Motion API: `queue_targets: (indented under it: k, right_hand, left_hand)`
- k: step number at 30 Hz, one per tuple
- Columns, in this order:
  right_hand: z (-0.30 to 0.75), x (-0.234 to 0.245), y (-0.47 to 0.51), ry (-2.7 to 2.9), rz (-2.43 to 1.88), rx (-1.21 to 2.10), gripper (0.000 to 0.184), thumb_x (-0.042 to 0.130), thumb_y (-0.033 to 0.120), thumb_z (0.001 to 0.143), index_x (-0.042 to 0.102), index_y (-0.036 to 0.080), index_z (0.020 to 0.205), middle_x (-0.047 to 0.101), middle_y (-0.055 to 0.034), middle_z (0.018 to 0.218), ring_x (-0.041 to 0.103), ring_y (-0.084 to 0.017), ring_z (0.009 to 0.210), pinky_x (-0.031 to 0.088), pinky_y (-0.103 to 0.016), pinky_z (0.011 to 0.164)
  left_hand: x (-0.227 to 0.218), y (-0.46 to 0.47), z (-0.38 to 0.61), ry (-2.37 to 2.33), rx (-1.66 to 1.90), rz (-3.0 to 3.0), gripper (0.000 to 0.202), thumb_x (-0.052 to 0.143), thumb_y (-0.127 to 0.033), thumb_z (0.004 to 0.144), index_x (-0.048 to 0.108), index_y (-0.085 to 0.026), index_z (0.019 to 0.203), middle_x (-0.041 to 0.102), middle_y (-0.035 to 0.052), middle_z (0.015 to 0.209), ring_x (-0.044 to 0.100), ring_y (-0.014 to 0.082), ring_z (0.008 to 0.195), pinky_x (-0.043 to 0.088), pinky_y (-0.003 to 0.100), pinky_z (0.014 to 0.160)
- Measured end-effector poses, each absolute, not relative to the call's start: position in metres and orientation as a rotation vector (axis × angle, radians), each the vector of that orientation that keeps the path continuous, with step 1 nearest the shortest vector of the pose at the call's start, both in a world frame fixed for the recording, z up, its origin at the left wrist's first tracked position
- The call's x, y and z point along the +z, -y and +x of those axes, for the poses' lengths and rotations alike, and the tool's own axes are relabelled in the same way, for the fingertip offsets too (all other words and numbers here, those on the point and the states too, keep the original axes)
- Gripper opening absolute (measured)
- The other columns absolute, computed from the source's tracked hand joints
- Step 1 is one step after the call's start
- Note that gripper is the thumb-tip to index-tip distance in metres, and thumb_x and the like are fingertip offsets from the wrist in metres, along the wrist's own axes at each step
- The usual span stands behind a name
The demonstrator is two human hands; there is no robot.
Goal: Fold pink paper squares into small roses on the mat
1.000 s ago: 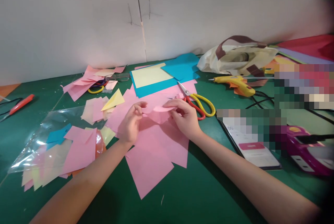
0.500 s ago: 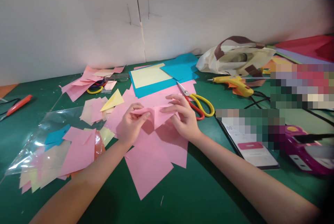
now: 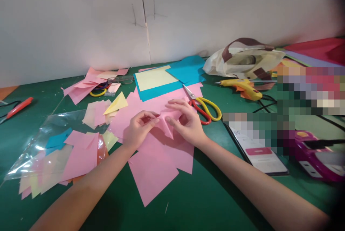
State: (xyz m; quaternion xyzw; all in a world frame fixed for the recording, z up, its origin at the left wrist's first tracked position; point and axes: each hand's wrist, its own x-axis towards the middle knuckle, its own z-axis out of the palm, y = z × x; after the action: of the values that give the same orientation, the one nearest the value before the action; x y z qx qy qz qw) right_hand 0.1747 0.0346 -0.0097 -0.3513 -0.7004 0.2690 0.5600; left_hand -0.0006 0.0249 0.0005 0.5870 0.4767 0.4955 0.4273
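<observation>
pink paper piece [image 3: 167,123], small and already creased to a point, sits between both hands just above the loose pink sheets [image 3: 159,159] spread on the green table [image 3: 205,195]. the left hand [image 3: 138,128] pinches its left edge, thumb and forefinger closed narrow on the paper. the right hand [image 3: 188,121] pinches the right side the same way, its fingers curled over the top of the fold with the other fingertips resting on the flap. the point of the piece hangs down toward the sheets below, and seems to touch them.

to fold it well, i judge the 2 edges should be lined up before any pressing, with 1 hand pinning the piece while the other runs a fingertip along the crease from the middle outward. thin paper like this slips and tears easily, so light, even pressure would serve better than a hard pinch.

red and yellow scissors [image 3: 206,107] lie just beside the right hand, blades pointing away. a yellow glue gun [image 3: 244,87] lies farther right, near a cream bag [image 3: 248,60]. a clear plastic bag [image 3: 54,144] holding cut squares lies to the left.

a phone [image 3: 260,155] lies right of the right forearm; its screen shows what looks like "00" and a pink button, but the rest is blurred. no brand or label can be read elsewhere.
</observation>
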Motion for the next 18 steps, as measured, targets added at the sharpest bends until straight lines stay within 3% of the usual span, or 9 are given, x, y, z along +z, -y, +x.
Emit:
queue_targets:
  k: [7, 14, 18]
  right_hand:
    - [0.1725, -0.0079, -0.0334, 1.617, -0.836, 0.790, 0.012, 0.069, 0.024, 0.077, 0.071, 0.026, 0.089, 0.067, -0.0046, 0.099, 0.062, -0.021, 0.097, 0.049, -0.043, 0.089]
    - [0.1710, -0.0116, -0.0346, 1.575, -0.806, 0.863, 0.004, 0.070, 0.026, 0.076, 0.072, 0.025, 0.079, 0.068, -0.0049, 0.090, 0.064, -0.020, 0.091, 0.053, -0.040, 0.081]
    - [0.1709, -0.0119, -0.0345, 1.578, -0.815, 0.890, 0.003, 0.070, 0.026, 0.076, 0.072, 0.024, 0.076, 0.067, -0.0051, 0.088, 0.064, -0.019, 0.090, 0.053, -0.039, 0.082]
  left_hand:
    - [-0.0007, -0.0233, -0.0005, -1.242, 1.274, 1.462, 0.005, 0.069, -0.024, 0.071, 0.070, -0.021, 0.075, 0.073, 0.0052, 0.087, 0.066, 0.0212, 0.088, 0.053, 0.036, 0.082]
    - [0.0012, -0.0195, 0.0009, -1.206, 1.288, 1.549, 0.004, 0.071, -0.022, 0.069, 0.072, -0.022, 0.073, 0.073, 0.0052, 0.093, 0.066, 0.0229, 0.094, 0.052, 0.040, 0.087]
    - [0.0028, -0.0190, 0.0010, -1.182, 1.309, 1.640, 0.002, 0.070, -0.021, 0.070, 0.071, -0.022, 0.069, 0.071, 0.0050, 0.086, 0.065, 0.0209, 0.088, 0.052, 0.037, 0.083]
